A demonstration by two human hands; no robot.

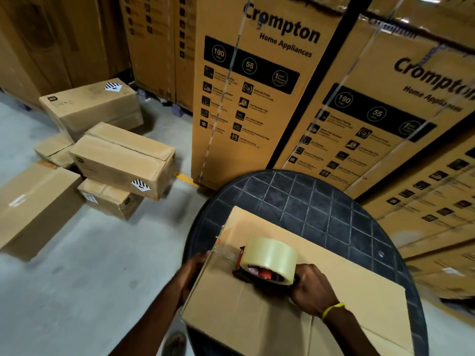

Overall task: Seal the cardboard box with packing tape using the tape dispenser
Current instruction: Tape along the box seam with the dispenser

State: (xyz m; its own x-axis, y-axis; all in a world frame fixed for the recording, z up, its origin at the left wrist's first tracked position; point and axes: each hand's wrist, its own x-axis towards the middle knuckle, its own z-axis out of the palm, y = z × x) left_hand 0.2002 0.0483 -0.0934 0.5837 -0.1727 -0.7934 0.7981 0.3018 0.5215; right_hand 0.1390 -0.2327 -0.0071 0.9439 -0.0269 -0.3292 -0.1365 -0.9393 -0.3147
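Head view, looking down.

Cardboard box [246, 319] lies flat on a round dark surface [295, 196] with a pale grid pattern. The box's near-left part overhangs the surface rim.

Tape dispenser [257, 274], red and black, sits on the box top close to its left edge. It carries a roll of clear tape [270, 254]. A short glossy strip of tape [226, 253] runs from the dispenser's front to the box's left edge.

Right hand [311, 289]: fingers curled round the dispenser's handle behind the roll, holding it down on the box top. Yellow band [332, 309] on that wrist.

Left hand [195, 268]: against the box's left side wall, just below the edge where the strip ends. Its fingers are mostly hidden by the box corner, so I cannot tell whether they lie flat or curl.

Surroundings: grey concrete floor [90, 278] to the left, with several closed brown cartons [120, 155] piled loosely on it. Tall cartons printed "Crompton Home Appliances" [257, 86] stand behind the surface and to the right. A short yellow floor marking [185, 178] shows at the foot of the nearest tall carton.
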